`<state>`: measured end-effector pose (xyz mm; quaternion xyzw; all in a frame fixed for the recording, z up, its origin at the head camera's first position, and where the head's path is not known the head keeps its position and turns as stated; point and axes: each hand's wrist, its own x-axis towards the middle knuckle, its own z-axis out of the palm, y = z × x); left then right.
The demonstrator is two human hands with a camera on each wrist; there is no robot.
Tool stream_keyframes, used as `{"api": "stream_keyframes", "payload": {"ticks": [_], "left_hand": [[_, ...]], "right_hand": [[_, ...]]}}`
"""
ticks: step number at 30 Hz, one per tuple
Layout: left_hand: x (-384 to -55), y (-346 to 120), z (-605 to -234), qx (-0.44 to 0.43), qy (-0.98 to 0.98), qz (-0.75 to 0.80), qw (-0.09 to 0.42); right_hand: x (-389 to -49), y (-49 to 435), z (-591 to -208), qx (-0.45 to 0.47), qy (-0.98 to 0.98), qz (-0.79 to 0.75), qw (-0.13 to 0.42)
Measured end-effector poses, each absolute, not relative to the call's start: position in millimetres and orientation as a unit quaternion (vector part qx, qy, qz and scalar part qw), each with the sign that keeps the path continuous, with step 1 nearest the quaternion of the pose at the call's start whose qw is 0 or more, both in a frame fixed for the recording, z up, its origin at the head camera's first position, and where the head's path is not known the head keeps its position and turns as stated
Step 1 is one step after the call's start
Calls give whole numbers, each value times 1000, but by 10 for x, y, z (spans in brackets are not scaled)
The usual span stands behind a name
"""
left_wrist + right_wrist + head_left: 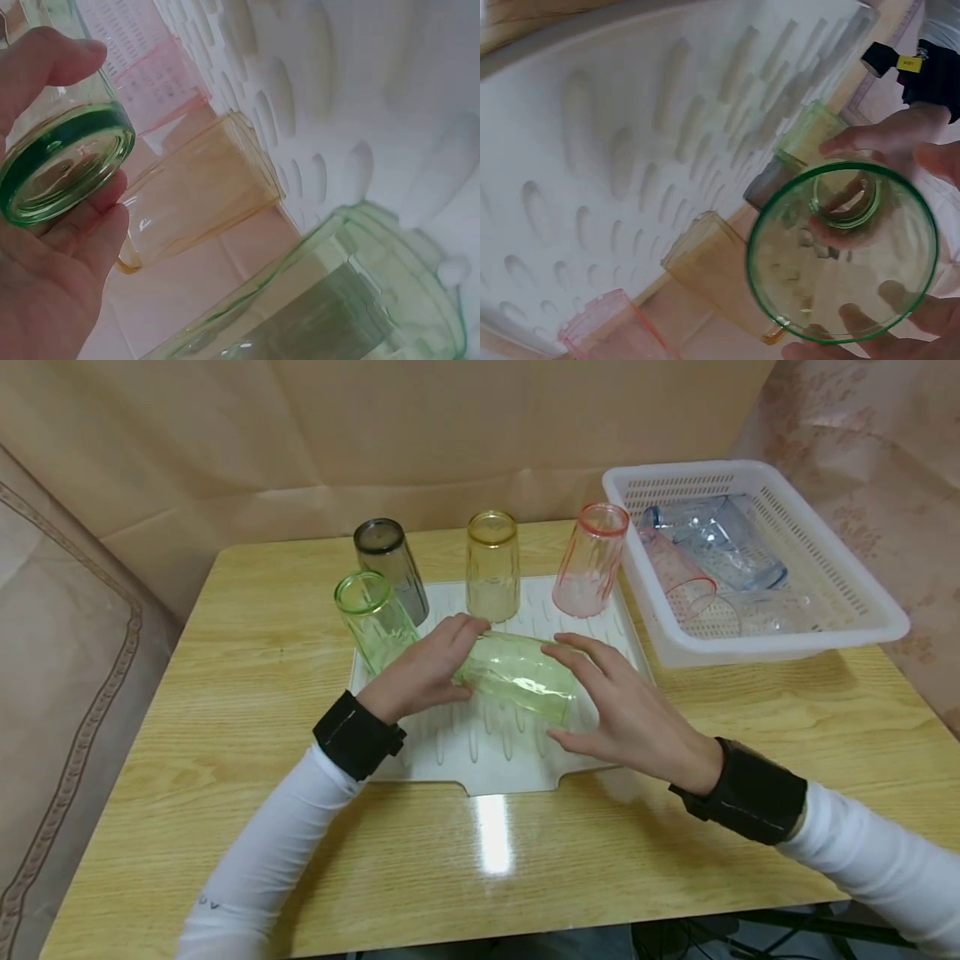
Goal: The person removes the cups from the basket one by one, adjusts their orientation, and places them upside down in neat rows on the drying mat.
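Observation:
A clear green glass (517, 672) lies on its side in the air over the white ridged drying tray (480, 760), base to the left and mouth to the right. My left hand (431, 664) grips it round the base, thumb on one side and fingers on the other in the left wrist view. Around the mouth end, my right hand (622, 714) has its fingers spread, the thumb standing off from the rim (754, 232). Another green glass (375, 618) stands mouth down by my left hand, with a dark grey glass (393, 568) behind it.
On the tray's far side a yellow glass (492, 568) and a pink glass (590, 560) stand mouth down. A white plastic basket (795, 647) at the right holds a blue glass (738, 547), another pink glass (678, 577) and a colourless glass (772, 612). The wooden table (225, 710) meets a draped wall behind.

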<state>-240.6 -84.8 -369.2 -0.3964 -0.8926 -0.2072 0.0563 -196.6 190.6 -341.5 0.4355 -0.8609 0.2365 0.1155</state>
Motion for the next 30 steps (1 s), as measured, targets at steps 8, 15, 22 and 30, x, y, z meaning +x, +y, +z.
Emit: {"api": "stream_keyframes", "payload": {"ticks": [8, 15, 22, 30], "left_hand": [[-2453, -826, -3621, -393, -902, -168, 62], [-2454, -771, -3553, -406, -899, -140, 86], [-2447, -726, -3472, -402, -906, -92, 98], [-2477, -659, -3397, -414, -896, -34, 157]], "right_hand": [[-2011, 1756, -3252, 405, -881, 213, 124], [-2095, 1572, -3121, 357, -912, 191, 62], [-2175, 1419, -3094, 321, -930, 179, 7], [-2323, 1330, -3155, 271, -947, 170, -23]]}}
